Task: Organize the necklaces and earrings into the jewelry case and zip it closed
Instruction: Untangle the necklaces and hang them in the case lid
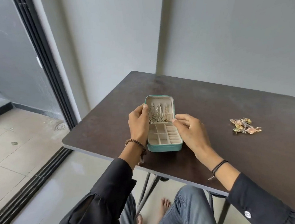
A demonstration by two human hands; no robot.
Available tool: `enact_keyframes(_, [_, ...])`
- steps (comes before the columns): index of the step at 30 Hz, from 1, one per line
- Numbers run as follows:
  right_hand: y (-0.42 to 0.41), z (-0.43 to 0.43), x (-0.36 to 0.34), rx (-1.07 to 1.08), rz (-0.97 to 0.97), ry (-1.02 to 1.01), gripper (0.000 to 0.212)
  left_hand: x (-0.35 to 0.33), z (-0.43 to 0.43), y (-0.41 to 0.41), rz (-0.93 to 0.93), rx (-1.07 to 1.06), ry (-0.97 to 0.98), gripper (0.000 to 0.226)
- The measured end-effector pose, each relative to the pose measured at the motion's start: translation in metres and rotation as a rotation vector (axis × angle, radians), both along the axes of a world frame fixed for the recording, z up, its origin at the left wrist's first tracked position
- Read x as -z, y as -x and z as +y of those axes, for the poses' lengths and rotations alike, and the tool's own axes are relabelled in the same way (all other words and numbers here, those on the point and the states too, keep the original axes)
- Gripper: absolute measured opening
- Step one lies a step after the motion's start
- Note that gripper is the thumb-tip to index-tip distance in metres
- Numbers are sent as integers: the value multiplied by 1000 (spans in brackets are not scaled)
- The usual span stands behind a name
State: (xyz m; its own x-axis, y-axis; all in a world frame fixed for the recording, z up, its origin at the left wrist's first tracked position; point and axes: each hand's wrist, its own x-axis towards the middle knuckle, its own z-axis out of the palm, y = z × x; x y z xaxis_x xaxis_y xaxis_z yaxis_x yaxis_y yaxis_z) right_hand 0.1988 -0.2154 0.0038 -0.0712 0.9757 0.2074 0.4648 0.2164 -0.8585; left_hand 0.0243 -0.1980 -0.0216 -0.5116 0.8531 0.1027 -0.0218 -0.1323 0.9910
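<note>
Both hands hold the lid of the open case (165,147); earrings not yet packed.
The tray below the hands looks empty. The left hand (138,123) grips the left edge of the raised lid (160,99), probably to keep it upright. The right hand (188,128) pinches its lower right corner, perhaps settling a chain; too small to tell. Between the hands the necklaces (158,112) hang inside the lid. The earrings (245,125) lie heaped on the table (230,96), well apart to the right of the right hand.
</note>
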Motion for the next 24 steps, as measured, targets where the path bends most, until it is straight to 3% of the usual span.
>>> enact_keyframes(11, [-98,9,6,152,51,14,30,4,32,-102,3,223,0,35])
enact_keyframes(24, [-135,30,21,182,129,64,19,5,49,-133,83,270,-1,37])
